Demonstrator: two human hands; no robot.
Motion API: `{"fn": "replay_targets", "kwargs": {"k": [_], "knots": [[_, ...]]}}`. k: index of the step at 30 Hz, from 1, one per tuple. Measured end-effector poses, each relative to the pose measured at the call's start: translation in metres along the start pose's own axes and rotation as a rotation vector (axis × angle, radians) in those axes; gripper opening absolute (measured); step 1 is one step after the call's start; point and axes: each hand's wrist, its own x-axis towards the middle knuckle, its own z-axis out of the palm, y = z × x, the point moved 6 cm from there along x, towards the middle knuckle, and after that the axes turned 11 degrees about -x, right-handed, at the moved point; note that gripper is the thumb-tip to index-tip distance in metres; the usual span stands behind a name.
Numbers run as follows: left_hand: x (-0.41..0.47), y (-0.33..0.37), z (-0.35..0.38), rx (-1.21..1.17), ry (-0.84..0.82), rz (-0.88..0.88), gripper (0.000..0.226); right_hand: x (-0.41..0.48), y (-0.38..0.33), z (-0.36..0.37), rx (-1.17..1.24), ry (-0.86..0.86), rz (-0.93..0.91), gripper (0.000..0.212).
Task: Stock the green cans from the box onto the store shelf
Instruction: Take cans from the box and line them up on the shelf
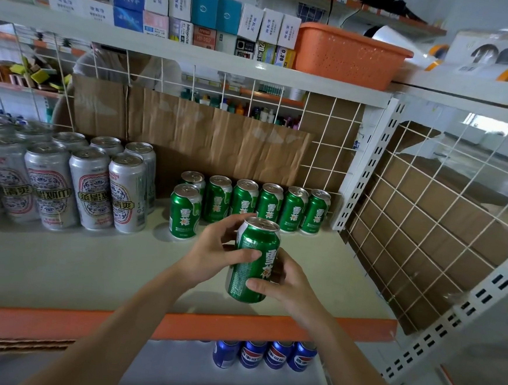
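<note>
Left hand [214, 251] and right hand [286, 283] grip a tilted green can [253, 262] over the shelf [88, 267]

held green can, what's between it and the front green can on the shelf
Only the left hand gripping the green can, then bare shelf, in the head view.

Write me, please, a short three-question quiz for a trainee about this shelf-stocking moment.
1. True or false: only the right hand holds the tilted green can.
2. What stands left of the shelved green cans? A) blue cans B) tall silver cans C) an orange basket
3. How many green cans stand on the shelf?
Key: 1 false, the left hand grips it too; 2 B; 3 seven.
</note>
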Motion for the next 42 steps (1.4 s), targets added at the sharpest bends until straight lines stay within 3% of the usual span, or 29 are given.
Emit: {"fn": "replay_targets", "kwargs": {"k": [6,9,14,19,24,29,34,42], "knots": [[0.005,0.017,0.001,-0.062,-0.120,-0.033,0.074,-0.003,-0.004,-0.002,0.134,-0.171,0.036,0.092],[0.007,0.025,0.005,-0.068,-0.177,-0.058,0.084,-0.004,-0.007,0.000,0.149,-0.209,0.035,0.085],[0.007,0.027,0.009,-0.065,-0.237,-0.067,0.071,-0.007,-0.013,-0.002,0.140,-0.172,0.013,0.069],[0.004,0.029,0.011,-0.076,-0.278,-0.084,0.076,-0.012,-0.013,-0.004,0.112,-0.092,0.007,0.060],[0.010,0.040,0.005,0.113,-0.261,-0.104,0.065,-0.012,-0.002,-0.004,-0.052,0.032,0.037,0.061],[0.025,0.056,0.006,0.490,-0.339,-0.155,0.057,-0.010,0.005,-0.001,-0.148,0.108,0.049,0.055],[0.034,0.066,0.011,0.687,-0.440,-0.173,0.039,-0.009,0.009,0.006,-0.168,0.108,0.022,0.069],[0.042,0.066,0.016,0.900,-0.589,-0.170,0.045,-0.002,0.017,0.014,-0.180,0.064,0.010,0.072]]}}
